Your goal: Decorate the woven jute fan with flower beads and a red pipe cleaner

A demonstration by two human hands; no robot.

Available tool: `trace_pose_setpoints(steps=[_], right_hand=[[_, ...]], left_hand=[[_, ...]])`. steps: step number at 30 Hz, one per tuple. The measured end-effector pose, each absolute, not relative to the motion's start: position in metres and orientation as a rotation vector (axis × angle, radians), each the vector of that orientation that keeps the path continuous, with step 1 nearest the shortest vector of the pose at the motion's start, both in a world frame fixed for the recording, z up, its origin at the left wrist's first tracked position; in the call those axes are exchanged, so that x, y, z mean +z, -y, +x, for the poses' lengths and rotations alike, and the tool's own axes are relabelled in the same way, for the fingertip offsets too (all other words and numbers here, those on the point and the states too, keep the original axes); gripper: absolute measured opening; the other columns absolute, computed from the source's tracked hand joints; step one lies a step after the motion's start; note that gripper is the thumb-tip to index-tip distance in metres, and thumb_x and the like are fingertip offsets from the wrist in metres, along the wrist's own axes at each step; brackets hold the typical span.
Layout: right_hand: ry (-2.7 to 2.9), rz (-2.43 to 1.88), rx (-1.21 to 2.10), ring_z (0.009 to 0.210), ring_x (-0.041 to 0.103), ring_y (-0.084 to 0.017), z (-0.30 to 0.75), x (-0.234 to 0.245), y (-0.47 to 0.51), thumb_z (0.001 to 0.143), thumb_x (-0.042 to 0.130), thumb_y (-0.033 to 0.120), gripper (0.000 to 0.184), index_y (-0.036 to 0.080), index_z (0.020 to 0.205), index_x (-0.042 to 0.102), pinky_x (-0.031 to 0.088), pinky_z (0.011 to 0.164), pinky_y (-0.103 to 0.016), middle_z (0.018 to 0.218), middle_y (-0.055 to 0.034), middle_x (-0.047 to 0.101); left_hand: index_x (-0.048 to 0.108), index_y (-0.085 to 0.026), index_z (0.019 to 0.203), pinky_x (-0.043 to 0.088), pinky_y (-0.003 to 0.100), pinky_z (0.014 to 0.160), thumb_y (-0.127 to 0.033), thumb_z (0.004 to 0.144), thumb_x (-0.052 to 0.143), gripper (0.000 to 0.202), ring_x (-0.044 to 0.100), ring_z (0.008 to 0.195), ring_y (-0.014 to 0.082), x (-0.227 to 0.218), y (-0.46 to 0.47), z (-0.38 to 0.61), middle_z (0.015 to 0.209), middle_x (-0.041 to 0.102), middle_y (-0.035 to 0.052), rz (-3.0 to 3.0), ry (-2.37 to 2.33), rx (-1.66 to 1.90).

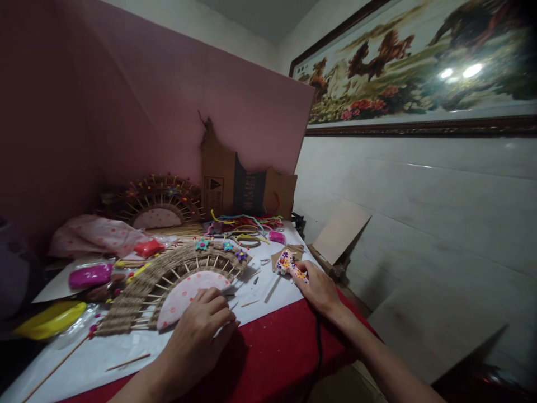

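Observation:
A woven fan-shaped piece (168,280) of twine and thin sticks lies on the white sheet, with star ornaments along its upper edge. My left hand (205,319) is at the lower edge of its pink dotted half-disc (188,296). The fingers there are curled together, and whatever they may hold is hidden. On the right, my right hand (316,288) is wrapped round a flower-patterned glue gun (289,263). Its nozzle end is near a small piece of cardboard (297,250). A black cord (319,341) hangs below that hand.
A second fan (157,204) stands behind, beside torn cardboard (251,193). Scissors (247,238) and coloured cords (247,220) lie at the back. Clay packs, purple (90,275) and yellow (52,320), are on the left. Red cloth (277,341) covers the table's front edge.

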State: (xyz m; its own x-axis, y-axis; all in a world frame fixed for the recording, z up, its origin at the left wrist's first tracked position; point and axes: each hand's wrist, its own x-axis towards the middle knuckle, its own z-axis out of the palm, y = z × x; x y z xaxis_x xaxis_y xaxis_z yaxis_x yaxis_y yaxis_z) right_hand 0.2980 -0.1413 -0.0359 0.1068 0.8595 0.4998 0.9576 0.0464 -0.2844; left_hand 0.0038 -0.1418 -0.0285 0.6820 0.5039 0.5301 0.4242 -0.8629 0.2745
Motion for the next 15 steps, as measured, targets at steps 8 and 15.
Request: trace_pose_setpoints(steps=[8, 15], right_hand=[[1.815, -1.851, -0.144, 0.073, 0.061, -0.02, 0.295, -0.023, 0.152, 0.083, 0.049, 0.044, 0.028, 0.019, 0.094, 0.057, 0.042, 0.06, -0.028, 0.091, -0.0062, 0.065], [1.778, -1.657, -0.188, 0.068, 0.059, -0.017, 0.277, -0.001, 0.151, 0.088, 0.036, 0.035, 0.028, 0.019, 0.084, 0.058, 0.04, 0.063, -0.026, 0.081, -0.0057, 0.065]], left_hand=[[0.05, -0.016, 0.066, 0.034, 0.036, 0.07, -0.009, 0.086, 0.039, 0.024, 0.044, 0.072, 0.0173, -0.026, 0.148, 0.006, 0.068, 0.055, 0.0031, 2.789, -0.817, 0.931], [0.05, -0.018, 0.072, 0.033, 0.036, 0.072, -0.001, 0.068, 0.044, 0.018, 0.045, 0.076, 0.0188, -0.016, 0.155, 0.003, 0.07, 0.057, 0.0028, 2.762, -0.753, 0.79]])
